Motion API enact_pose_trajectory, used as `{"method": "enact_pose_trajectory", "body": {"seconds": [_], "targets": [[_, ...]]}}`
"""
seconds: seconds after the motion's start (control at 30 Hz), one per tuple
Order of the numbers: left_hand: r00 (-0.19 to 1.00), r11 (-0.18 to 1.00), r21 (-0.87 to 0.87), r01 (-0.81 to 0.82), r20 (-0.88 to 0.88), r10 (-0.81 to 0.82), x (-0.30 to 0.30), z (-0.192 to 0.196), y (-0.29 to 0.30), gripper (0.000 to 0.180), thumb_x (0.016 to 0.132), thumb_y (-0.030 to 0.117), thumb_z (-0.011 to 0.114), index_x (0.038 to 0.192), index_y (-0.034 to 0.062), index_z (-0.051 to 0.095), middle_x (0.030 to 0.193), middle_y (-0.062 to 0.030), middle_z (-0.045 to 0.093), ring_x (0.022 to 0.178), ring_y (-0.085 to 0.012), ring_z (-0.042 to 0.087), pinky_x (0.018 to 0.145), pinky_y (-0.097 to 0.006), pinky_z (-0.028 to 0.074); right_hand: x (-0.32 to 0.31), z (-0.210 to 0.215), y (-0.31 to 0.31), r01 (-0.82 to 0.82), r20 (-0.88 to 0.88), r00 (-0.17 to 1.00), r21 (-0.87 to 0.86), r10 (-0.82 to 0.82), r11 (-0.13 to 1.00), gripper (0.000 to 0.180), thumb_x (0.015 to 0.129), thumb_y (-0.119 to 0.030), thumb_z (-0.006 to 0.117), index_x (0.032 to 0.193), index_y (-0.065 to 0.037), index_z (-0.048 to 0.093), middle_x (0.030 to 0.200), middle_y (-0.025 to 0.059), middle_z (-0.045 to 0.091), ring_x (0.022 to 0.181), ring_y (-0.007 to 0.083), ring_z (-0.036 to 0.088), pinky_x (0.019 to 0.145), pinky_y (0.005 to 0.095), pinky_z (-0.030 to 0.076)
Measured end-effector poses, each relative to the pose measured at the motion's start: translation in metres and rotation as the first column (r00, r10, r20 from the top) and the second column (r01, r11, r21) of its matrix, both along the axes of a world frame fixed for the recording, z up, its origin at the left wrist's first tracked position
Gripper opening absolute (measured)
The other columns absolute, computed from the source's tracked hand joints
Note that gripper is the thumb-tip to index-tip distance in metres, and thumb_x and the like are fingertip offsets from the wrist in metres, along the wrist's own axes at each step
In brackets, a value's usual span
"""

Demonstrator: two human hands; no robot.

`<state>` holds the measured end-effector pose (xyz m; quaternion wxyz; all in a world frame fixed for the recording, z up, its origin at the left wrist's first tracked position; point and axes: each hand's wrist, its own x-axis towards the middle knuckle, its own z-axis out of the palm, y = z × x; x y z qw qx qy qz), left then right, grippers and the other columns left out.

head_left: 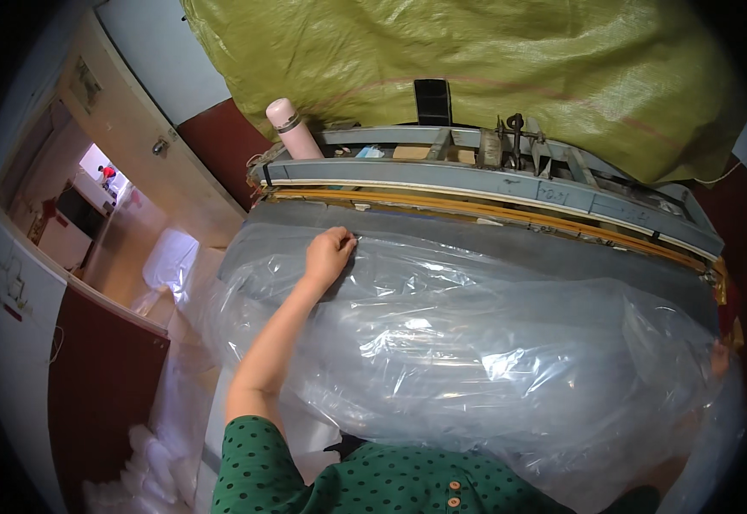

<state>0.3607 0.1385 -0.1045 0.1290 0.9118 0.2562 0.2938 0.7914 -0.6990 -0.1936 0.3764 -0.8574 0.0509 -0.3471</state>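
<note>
A large sheet of clear plastic film [493,343] lies wrinkled and shiny over a dark grey work surface [305,216]. My left hand [330,255] is closed, its fingers pinching the film's far edge at the left part of the surface. At the far right rim my right hand [720,358] shows small and partly behind the film, by the film's edge. Its fingers are too blurred to make out. Film covers the right forearm as well.
Behind the surface runs a grey metal frame [476,177] with orange strips and a clamp [517,141]. A pink bottle [294,130] stands at its left end. A yellow-green woven sheet [510,51] hangs beyond. More film [155,463] lies low left, near an open door [133,120]; a distant person is beyond.
</note>
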Motion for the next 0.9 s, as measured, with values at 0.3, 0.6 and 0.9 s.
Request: {"method": "enact_pose_trajectory", "body": {"seconds": [0.3,0.6,0.9], "targets": [[0.987,0.987,-0.024,-0.158,0.035,0.158,0.021,-0.008,-0.005,0.014,0.078,0.019,0.063,0.081,0.0066,0.057,0.075,-0.0089,0.061,0.07,-0.0325,0.058,0.059,-0.04,0.044,-0.014,0.018,-0.01,-0.035,0.036,0.999,0.117,0.031,0.993,0.033,0.083,-0.037,0.059,0.081,-0.004,0.063,0.082,0.0048,0.065,0.076,0.0159,0.058,0.071,0.0283,0.044],[0.964,0.995,0.018,-0.097,0.249,0.089,0.009,0.01,-0.002,0.011,0.077,0.014,0.063,0.081,0.005,0.059,0.078,-0.0105,0.061,0.073,-0.03,0.058,0.063,-0.038,0.045,0.023,0.043,-0.004,-0.2,0.002,0.979,0.232,0.205,0.952,0.034,0.083,-0.038,0.058,0.083,-0.004,0.064,0.084,0.0053,0.065,0.078,0.0163,0.059,0.073,0.0281,0.044],[0.729,0.848,-0.505,0.158,0.639,0.245,0.005,0.094,0.057,0.014,0.084,0.014,0.047,0.084,0.0037,0.055,0.069,0.0003,0.05,0.063,-0.0076,0.045,0.055,-0.023,0.038,0.107,0.175,0.039,-0.162,-0.326,0.882,-0.889,-0.341,0.429,0.041,0.084,-0.042,0.049,0.083,-0.006,0.067,0.092,0.0158,0.064,0.084,0.0302,0.063,0.072,0.0414,0.05]]}}
